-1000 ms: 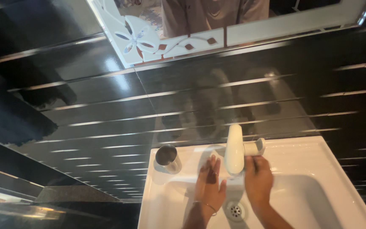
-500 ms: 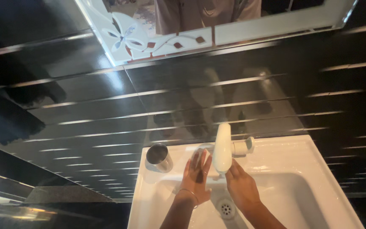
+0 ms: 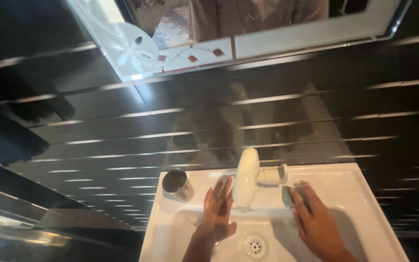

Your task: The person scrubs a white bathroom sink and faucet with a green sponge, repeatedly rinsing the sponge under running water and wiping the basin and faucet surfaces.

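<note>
My left hand [image 3: 217,209] is held flat and open over the white sink basin [image 3: 360,213], just left of the white tap [image 3: 246,177], fingers spread. My right hand [image 3: 316,222] rests on the sink's rim to the right of the tap, fingers on a small green bar of soap [image 3: 287,195]. Whether it grips the soap or only touches it is unclear. The drain [image 3: 255,246] lies between my two wrists.
A steel cup [image 3: 175,184] stands on the sink's back left corner. Glossy black tiles [image 3: 122,136] cover the wall behind. A mirror [image 3: 229,29] with a frosted floral edge hangs above.
My right hand has moved from under the tap to the right, onto the green soap on the rim. My left hand stays open beside the tap.
</note>
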